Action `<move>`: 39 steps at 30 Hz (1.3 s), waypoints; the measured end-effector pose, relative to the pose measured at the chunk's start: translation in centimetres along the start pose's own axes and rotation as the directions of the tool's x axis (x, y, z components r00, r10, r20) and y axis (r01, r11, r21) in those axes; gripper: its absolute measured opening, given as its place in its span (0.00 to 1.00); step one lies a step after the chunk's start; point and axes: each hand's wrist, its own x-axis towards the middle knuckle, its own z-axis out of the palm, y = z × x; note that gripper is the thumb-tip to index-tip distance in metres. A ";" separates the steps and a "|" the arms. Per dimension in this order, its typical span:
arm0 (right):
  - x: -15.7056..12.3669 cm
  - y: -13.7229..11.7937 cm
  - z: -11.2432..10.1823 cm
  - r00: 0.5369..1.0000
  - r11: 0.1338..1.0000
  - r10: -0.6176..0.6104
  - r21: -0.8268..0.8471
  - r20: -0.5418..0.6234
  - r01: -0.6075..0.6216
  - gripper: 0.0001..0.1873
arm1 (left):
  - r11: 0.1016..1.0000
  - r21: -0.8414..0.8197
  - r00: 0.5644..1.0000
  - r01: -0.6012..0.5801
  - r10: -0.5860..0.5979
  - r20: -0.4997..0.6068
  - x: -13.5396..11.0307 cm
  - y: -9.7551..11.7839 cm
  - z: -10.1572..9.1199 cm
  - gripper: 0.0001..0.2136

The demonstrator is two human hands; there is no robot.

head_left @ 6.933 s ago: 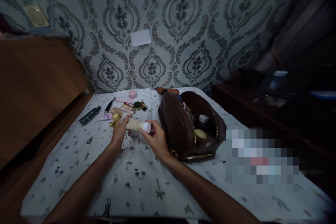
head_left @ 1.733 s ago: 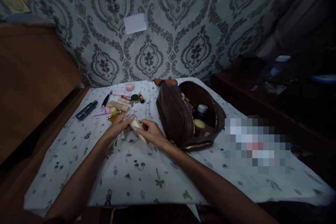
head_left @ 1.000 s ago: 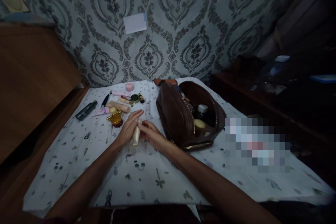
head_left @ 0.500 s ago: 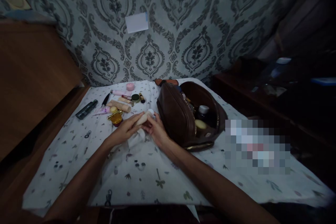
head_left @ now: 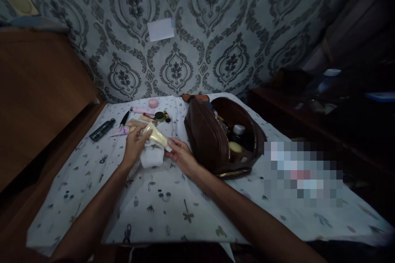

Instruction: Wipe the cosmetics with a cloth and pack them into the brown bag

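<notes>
A pale yellow squeeze tube is held above the sheet, slanting down toward its cap end on the right. My left hand pinches its flat end, with the thumb on top. At the cap end, the fingers of my right hand are closed round the tube. A crumpled white tissue hangs under the tube between both hands; which fingers hold it is hidden. Just right of my right hand stands a brown handbag, unzipped, with a dark white-capped bottle and a yellowish oval item inside.
Left of the bag lie a dark green bottle, a black pointed item, a pink jar, a dark round-lidded jar and several cosmetic tubes. A wooden cabinet borders the left side. A blurred-out patch covers something right of the bag.
My left hand has shifted left and turned the tube, so its broad yellow side now shows. The tissue has come more into sight below it. My right hand stays near the same place.
</notes>
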 end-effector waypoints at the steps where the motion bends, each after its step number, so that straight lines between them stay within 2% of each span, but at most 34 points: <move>1: -0.1 0.1 0.0 0.999 0.999 0.044 -0.021 0.027 -0.044 0.25 | 0.999 0.021 0.998 -0.025 0.026 -0.050 0.0 -0.2 0.1 0.19; 3: -0.3 0.2 0.0 0.992 0.993 0.106 -0.060 0.066 -0.102 0.25 | 0.997 0.053 0.991 -0.057 0.063 -0.122 -0.2 -0.6 0.4 0.21; 5: -0.4 0.3 0.0 0.989 0.991 0.125 -0.062 0.075 -0.121 0.27 | 0.995 0.056 0.989 -0.079 0.085 -0.121 -0.6 -1.0 0.7 0.24; 8: -0.3 0.3 0.0 0.993 0.994 0.109 -0.013 0.044 -0.108 0.26 | 0.975 0.068 0.977 -0.212 0.211 0.031 -1.6 -1.5 1.5 0.29; 9: -0.1 0.3 -0.1 0.994 0.995 0.104 0.007 0.028 -0.104 0.24 | 0.953 0.083 0.952 -0.291 0.280 0.124 -1.9 -1.6 1.8 0.29; 10: 0.0 0.3 -0.1 0.995 0.995 0.100 0.028 0.007 -0.100 0.22 | 0.922 0.092 0.908 -0.377 0.348 0.231 -2.2 -1.6 2.0 0.28; 12: 0.2 0.3 -0.2 0.994 0.993 0.093 0.073 -0.050 -0.089 0.18 | 0.845 0.079 0.786 -0.529 0.453 0.421 -2.7 -1.8 2.4 0.24; 13: 0.3 0.3 -0.2 0.993 0.992 0.091 0.091 -0.072 -0.084 0.17 | 0.812 0.062 0.734 -0.580 0.488 0.472 -2.9 -1.8 2.5 0.23; 14: 0.3 0.3 -0.2 0.993 0.992 0.092 0.098 -0.080 -0.084 0.16 | 0.789 0.051 0.702 -0.612 0.513 0.494 -2.9 -1.9 2.6 0.22; 15: 0.3 0.3 -0.2 0.993 0.992 0.094 0.093 -0.071 -0.087 0.17 | 0.778 0.056 0.696 -0.625 0.524 0.490 -2.9 -2.0 2.6 0.21; 16: 0.2 0.3 -0.1 0.994 0.993 0.097 0.075 -0.048 -0.093 0.17 | 0.778 0.077 0.712 -0.623 0.524 0.468 -2.8 -2.0 2.5 0.21; 19: -0.4 0.3 0.2 0.994 0.994 0.104 -0.025 0.036 -0.103 0.20 | 0.813 0.172 0.799 -0.557 0.468 0.377 -2.2 -2.0 2.1 0.19; 23: -0.9 0.4 0.4 0.996 0.980 0.044 -0.195 0.079 -0.028 0.25 | 0.886 0.220 0.901 -0.408 0.353 0.251 -1.6 -1.8 1.8 0.21; 27: -0.5 0.8 0.0 0.998 0.903 -0.054 -0.425 0.041 0.066 0.28 | 0.938 0.185 0.945 -0.292 0.254 0.204 -1.9 -1.7 2.4 0.24; 29: -0.3 0.9 -0.4 0.985 0.805 -0.169 -0.574 0.016 0.147 0.29 | 0.952 0.148 0.949 -0.266 0.233 0.212 -2.5 -1.7 2.9 0.26; 32: -0.5 0.8 -0.6 0.919 0.535 -0.388 -0.794 0.072 0.288 0.29 | 0.979 0.048 0.958 -0.197 0.182 0.220 -3.4 -1.8 3.8 0.33; 33: -0.7 0.8 -0.6 0.898 0.437 -0.425 -0.845 0.109 0.309 0.29 | 0.987 0.005 0.965 -0.159 0.155 0.212 -3.6 -1.9 4.1 0.36; 35: -1.2 0.6 -0.6 0.888 0.287 -0.429 -0.907 0.167 0.309 0.29 | 0.993 -0.081 0.980 -0.082 0.095 0.175 -3.7 -2.2 4.6 0.38; 37: -1.5 0.6 -0.5 0.892 0.215 -0.409 -0.929 0.193 0.300 0.30 | 0.989 -0.150 0.989 -0.017 0.038 0.143 -3.5 -2.5 4.8 0.39; 39: -1.5 0.7 -0.5 0.877 0.205 -0.428 -0.922 0.217 0.328 0.29 | 0.981 -0.192 0.992 0.035 -0.010 0.127 -3.2 -2.8 4.8 0.38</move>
